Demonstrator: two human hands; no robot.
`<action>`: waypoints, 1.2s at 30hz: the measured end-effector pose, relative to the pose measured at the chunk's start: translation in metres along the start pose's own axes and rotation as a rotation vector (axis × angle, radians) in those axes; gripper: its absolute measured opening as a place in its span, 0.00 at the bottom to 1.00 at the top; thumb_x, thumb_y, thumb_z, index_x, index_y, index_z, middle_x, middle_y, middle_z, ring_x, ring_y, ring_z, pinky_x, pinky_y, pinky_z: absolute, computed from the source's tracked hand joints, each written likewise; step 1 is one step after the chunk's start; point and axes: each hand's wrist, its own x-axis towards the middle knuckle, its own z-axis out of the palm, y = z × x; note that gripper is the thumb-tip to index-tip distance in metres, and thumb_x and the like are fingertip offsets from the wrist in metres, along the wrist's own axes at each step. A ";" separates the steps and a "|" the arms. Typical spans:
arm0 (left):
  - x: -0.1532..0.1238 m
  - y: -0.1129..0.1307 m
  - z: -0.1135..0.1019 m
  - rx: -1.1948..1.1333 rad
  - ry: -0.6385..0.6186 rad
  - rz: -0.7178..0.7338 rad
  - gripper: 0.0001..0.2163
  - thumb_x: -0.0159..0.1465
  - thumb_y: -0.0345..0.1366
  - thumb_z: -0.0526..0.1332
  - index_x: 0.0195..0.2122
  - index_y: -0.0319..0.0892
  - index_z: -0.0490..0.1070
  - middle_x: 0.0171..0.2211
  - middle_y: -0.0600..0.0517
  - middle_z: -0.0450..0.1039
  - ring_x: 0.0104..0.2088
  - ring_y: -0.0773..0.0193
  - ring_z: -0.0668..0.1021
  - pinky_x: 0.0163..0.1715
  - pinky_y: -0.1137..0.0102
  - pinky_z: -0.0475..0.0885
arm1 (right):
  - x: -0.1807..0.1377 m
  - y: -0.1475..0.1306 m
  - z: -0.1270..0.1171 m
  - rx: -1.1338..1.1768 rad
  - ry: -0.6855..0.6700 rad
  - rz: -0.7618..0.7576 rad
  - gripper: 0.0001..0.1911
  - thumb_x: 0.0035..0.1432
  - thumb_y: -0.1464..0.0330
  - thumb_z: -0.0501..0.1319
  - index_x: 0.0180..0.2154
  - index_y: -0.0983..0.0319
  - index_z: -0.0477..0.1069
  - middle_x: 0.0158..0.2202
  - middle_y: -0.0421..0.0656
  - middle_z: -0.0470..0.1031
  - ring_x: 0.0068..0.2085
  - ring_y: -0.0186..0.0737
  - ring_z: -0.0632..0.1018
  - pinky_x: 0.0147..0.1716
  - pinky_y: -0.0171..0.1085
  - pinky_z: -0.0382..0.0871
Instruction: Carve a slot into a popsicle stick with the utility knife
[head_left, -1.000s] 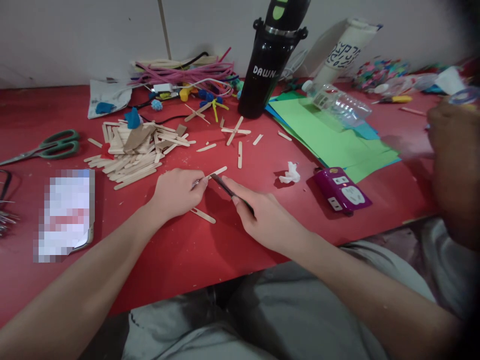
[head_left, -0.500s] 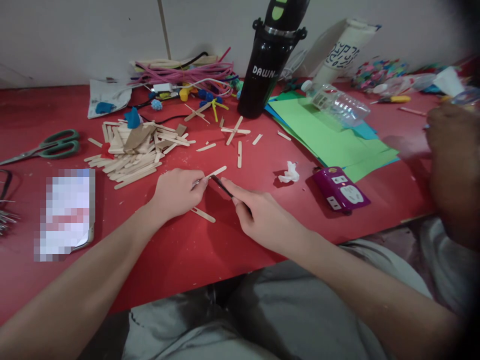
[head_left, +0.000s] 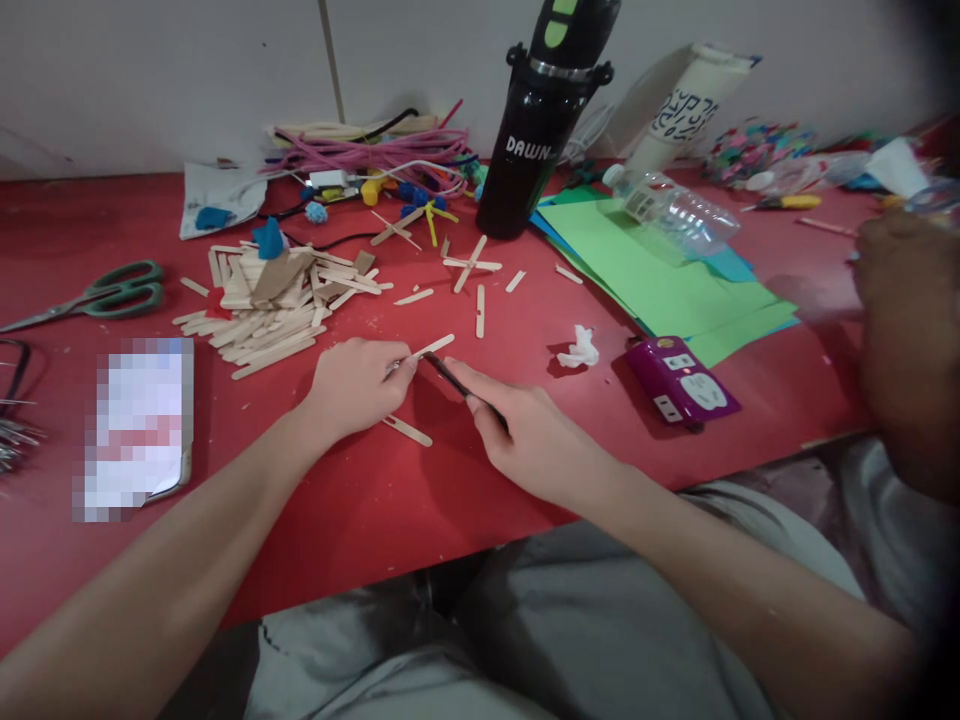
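Note:
My left hand (head_left: 356, 387) is closed on a wooden craft stick (head_left: 437, 345), pinning it near the red table top (head_left: 360, 530). The stick's far end pokes out past my fingertips. In my right hand (head_left: 536, 435) is a thin dark knife-like tool (head_left: 448, 376), its tip against the stick just beside my left thumb. My fingers hide part of both. A craft stick with a slot cut in it (head_left: 407, 431) lies below my left hand. Another notched stick (head_left: 480, 311) and two sticks crossed together (head_left: 472, 265) lie farther back.
A heap of craft sticks (head_left: 277, 310), scissors (head_left: 124, 290) and a phone (head_left: 139, 430) lie left. Behind stand a black bottle (head_left: 525, 150) and pink cords (head_left: 367, 155). Right are green paper (head_left: 645, 265), a plastic bottle (head_left: 679, 208), a purple socket adapter (head_left: 679, 383) and another person's arm (head_left: 907, 350).
The dark tool has turned slightly in my right hand, showing more of its length. My left hand stays on the stick. The view has shifted a little.

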 end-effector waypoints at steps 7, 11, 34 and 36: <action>0.000 -0.001 0.001 -0.008 -0.001 0.005 0.16 0.63 0.45 0.48 0.22 0.43 0.61 0.21 0.52 0.66 0.26 0.63 0.67 0.25 0.68 0.50 | 0.000 0.002 -0.001 0.058 0.014 0.005 0.29 0.63 0.73 0.49 0.65 0.62 0.57 0.39 0.46 0.79 0.30 0.37 0.75 0.33 0.37 0.69; -0.001 0.000 0.000 -0.003 -0.004 0.004 0.16 0.64 0.45 0.48 0.22 0.44 0.63 0.22 0.52 0.68 0.26 0.63 0.68 0.24 0.68 0.51 | 0.001 0.001 0.000 0.029 0.003 0.009 0.29 0.63 0.74 0.48 0.66 0.62 0.57 0.39 0.46 0.78 0.32 0.39 0.76 0.34 0.37 0.69; -0.002 0.001 -0.001 0.011 0.007 0.015 0.17 0.65 0.45 0.48 0.22 0.43 0.64 0.22 0.51 0.70 0.27 0.62 0.71 0.24 0.68 0.50 | 0.000 -0.002 0.000 -0.061 -0.033 0.004 0.31 0.60 0.76 0.49 0.65 0.64 0.57 0.32 0.45 0.75 0.29 0.38 0.72 0.29 0.35 0.65; -0.002 0.001 -0.002 -0.006 0.000 0.016 0.17 0.65 0.45 0.48 0.22 0.43 0.64 0.22 0.51 0.70 0.27 0.62 0.70 0.24 0.68 0.50 | 0.000 -0.001 0.000 -0.053 -0.020 0.007 0.31 0.60 0.75 0.49 0.65 0.64 0.58 0.34 0.46 0.76 0.30 0.39 0.74 0.30 0.36 0.66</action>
